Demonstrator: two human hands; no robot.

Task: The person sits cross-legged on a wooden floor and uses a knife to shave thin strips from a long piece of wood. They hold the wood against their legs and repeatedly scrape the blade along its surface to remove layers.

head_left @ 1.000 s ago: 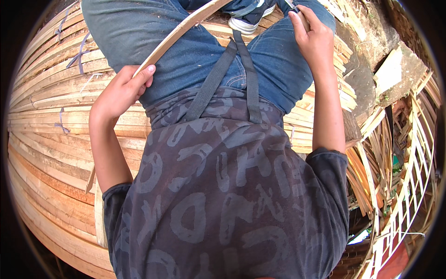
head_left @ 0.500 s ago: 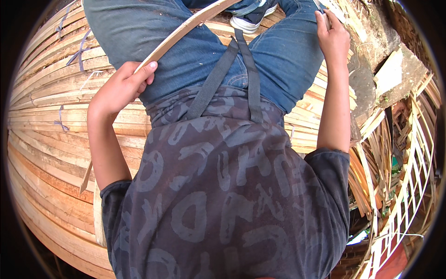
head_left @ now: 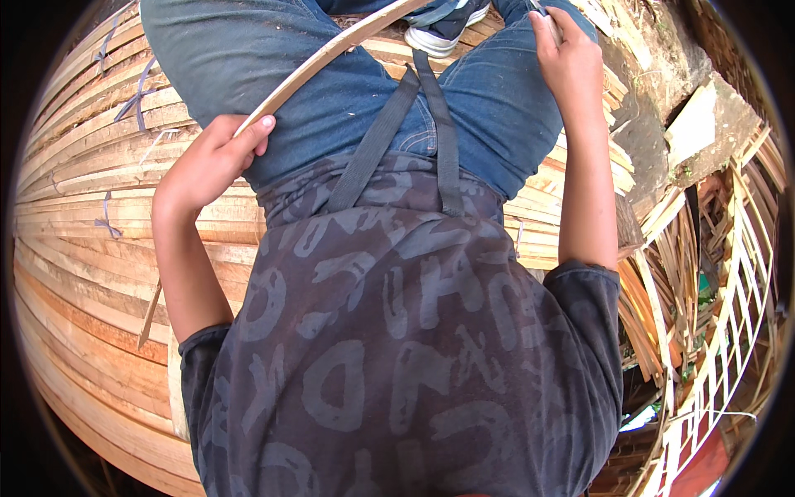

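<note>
A long wooden strip slants across my left thigh and runs out past the upper edge. My left hand is closed round it, thumb on top. A pointed wooden end shows beyond my left forearm, seemingly the same strip's tail. Above my right knee, my right hand grips a thin grey tool. Most of that tool is hidden by my fingers or cut off by the upper edge, so its kind is unclear.
I sit on bundled wooden slats, some tied with purple string. To the right lie a stone block, a heap of thin wood strips and a pale lattice. A dark shoe is between my legs.
My right hand has shifted left and slightly up with the tool, and my right knee has moved a little. The left hand and strip have hardly moved.
</note>
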